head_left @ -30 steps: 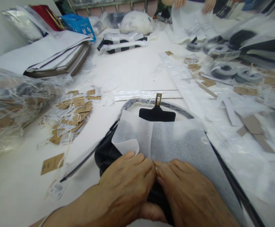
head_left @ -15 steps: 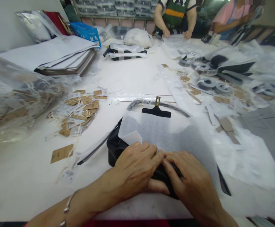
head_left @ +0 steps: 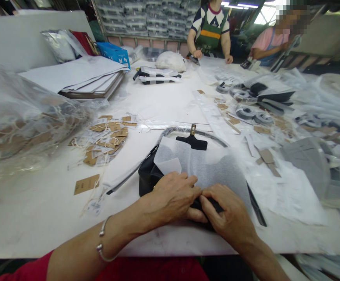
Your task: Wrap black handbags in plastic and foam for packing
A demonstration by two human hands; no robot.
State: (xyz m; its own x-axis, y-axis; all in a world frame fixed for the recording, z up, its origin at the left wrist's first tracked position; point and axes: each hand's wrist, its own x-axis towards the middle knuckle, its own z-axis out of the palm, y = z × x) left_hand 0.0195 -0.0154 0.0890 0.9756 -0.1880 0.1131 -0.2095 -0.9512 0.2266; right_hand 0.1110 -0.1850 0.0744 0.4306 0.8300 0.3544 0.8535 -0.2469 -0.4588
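A black handbag (head_left: 148, 173) lies on the white table in front of me, with a sheet of thin white tissue paper (head_left: 216, 166) over its upper side. Both hands grip the bag's near edge, fingertips almost meeting. My left hand (head_left: 174, 197) is closed on it, thumb underneath; my right hand (head_left: 228, 208) pinches the edge just to the right. Beyond the paper a black flap tab (head_left: 192, 143) with a gold metal clasp (head_left: 193, 129) points away from me. The wrapped strap (head_left: 170, 130) arcs around the bag's far side. My hands hide most of the near edge.
Left of the bag are a loose brown tag (head_left: 86, 184), a heap of stringed tags (head_left: 108, 134) and a clear plastic bag (head_left: 32, 125). Paper sheets (head_left: 79, 74) are stacked behind. Wrapped rolls (head_left: 246, 111) and white sheets (head_left: 293, 191) lie right. Two people (head_left: 209, 31) work across the table.
The camera view has tilted up, bringing more of the background and the table's near edge into sight. Both hands keep hold of the bag's near edge, with the fingers shifted slightly.
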